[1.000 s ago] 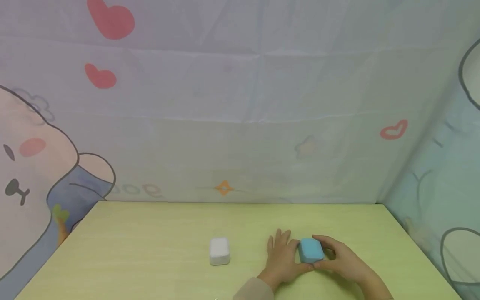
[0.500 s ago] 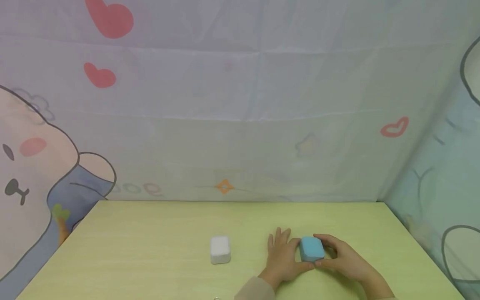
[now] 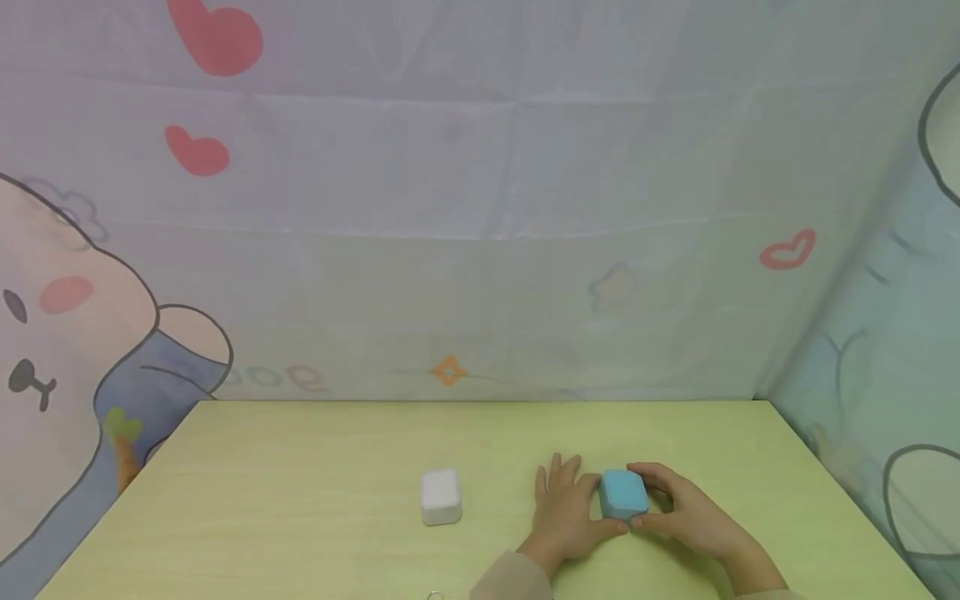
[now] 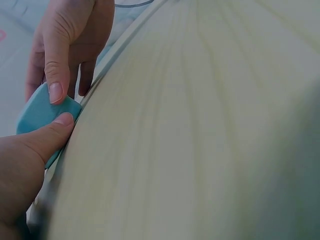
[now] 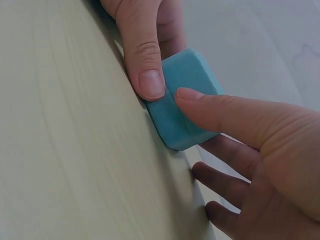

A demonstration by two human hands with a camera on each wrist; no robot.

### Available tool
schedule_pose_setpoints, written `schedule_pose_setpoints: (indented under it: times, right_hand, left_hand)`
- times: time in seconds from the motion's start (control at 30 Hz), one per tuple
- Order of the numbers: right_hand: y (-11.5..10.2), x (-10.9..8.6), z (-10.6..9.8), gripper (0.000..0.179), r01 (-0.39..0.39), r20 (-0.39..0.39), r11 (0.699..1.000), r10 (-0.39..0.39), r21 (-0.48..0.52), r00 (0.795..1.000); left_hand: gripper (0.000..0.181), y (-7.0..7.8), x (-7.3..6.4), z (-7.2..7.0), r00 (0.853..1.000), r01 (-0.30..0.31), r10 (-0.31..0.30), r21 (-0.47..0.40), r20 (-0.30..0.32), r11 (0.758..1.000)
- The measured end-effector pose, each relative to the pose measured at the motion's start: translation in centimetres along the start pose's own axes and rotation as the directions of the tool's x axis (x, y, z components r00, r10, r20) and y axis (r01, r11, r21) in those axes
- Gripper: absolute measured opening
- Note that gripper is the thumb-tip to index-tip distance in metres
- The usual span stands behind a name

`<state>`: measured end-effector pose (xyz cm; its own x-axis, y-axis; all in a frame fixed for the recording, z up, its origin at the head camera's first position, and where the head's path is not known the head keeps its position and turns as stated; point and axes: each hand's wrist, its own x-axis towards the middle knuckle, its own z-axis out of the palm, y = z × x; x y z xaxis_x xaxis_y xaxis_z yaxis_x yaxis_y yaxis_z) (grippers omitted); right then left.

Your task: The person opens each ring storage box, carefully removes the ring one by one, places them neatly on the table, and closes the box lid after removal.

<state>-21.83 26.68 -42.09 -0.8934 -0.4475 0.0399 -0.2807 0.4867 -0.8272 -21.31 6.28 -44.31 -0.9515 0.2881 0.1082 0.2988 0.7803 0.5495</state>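
A light-blue block (image 3: 623, 494) with rounded corners sits at the right of the table, between both hands. On its left side my left hand (image 3: 562, 521) pinches it between thumb and index finger, the other fingers spread away over the table. From the right, my right hand (image 3: 697, 517) grips it the same way, thumb at the near side and index finger at the far side. Both thumbs lie close together on the near face of the block (image 5: 187, 75) in the right wrist view, where a faint line runs across that face. The far-side fingertips are partly hidden there.
A white block (image 3: 441, 497) of similar shape stands on the pale yellow table (image 3: 300, 467), left of the hands. A small metal ring (image 3: 435, 595) shows at the bottom edge of the head view. A printed cloth (image 3: 480, 208) hangs behind the table.
Both hands keep their hold on the blue block, with hardly any motion. The head view has tilted down slightly, so more of the metal ring shows.
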Motion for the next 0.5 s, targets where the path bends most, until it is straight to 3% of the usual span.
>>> schedule_pose_setpoints:
  times: [0.5]
  right_hand:
    - [-0.24,-0.04,-0.19,0.066,0.006,-0.006,0.999,-0.005,0.048,1.0]
  left_hand:
    - [0.065,-0.12,0.15,0.4,1.0,0.012,-0.011,0.031,-0.015,0.999]
